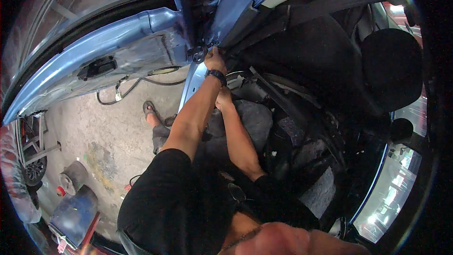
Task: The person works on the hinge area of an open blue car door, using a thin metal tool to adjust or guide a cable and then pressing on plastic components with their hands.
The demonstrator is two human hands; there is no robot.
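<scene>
My left hand (215, 60), with a black watch (217, 76) on its wrist, reaches up to the gap between the open blue car door (163, 21) and the car body. Its fingers are bent closed at a small dark part (197, 56) beside the door's hinge edge; what they grip, if anything, is too small to make out. Lower down, partly behind the left forearm, my right hand (223, 98) is by the blue door sill (192, 85). Its fingers are hidden, so whether it holds anything does not show.
The door's inner side is bare of trim, with a black handle piece (97, 67) and a hanging cable (106, 102). A dark seat headrest (391, 71) is at the right. On the concrete floor (118, 137) stand a blue container (74, 215) and a grey can (74, 177).
</scene>
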